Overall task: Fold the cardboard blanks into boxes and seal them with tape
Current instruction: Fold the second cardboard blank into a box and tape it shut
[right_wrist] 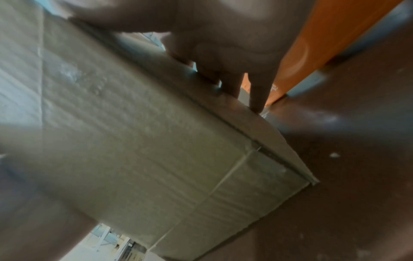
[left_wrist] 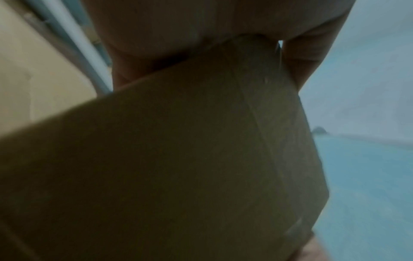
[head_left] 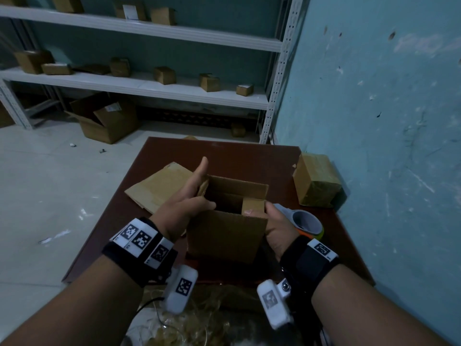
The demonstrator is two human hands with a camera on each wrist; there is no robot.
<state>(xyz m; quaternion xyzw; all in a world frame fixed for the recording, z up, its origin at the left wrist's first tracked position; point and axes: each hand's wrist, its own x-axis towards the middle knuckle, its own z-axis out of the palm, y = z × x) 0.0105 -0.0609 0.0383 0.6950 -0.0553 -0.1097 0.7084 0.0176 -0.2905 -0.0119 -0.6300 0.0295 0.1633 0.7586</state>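
Note:
An open-topped cardboard box (head_left: 227,233) stands upright in the middle of the dark brown table (head_left: 249,156). My left hand (head_left: 197,193) holds its left near corner, with the thumb over the near wall and the index finger pointing straight along the left flap. My right hand (head_left: 272,221) grips the right side, its thumb pressing the small right flap inward. In the left wrist view the box (left_wrist: 178,167) fills the frame. The right wrist view shows the box wall (right_wrist: 145,141) with fingers (right_wrist: 257,91) reaching down it. A tape dispenser (head_left: 306,224) lies just right of my right hand.
A taped, closed box (head_left: 315,181) sits at the table's right edge against the blue wall. Flat cardboard blanks (head_left: 154,186) lie at the left of the table. Metal shelves (head_left: 149,86) with several small boxes stand behind, and an open carton (head_left: 107,121) is on the floor.

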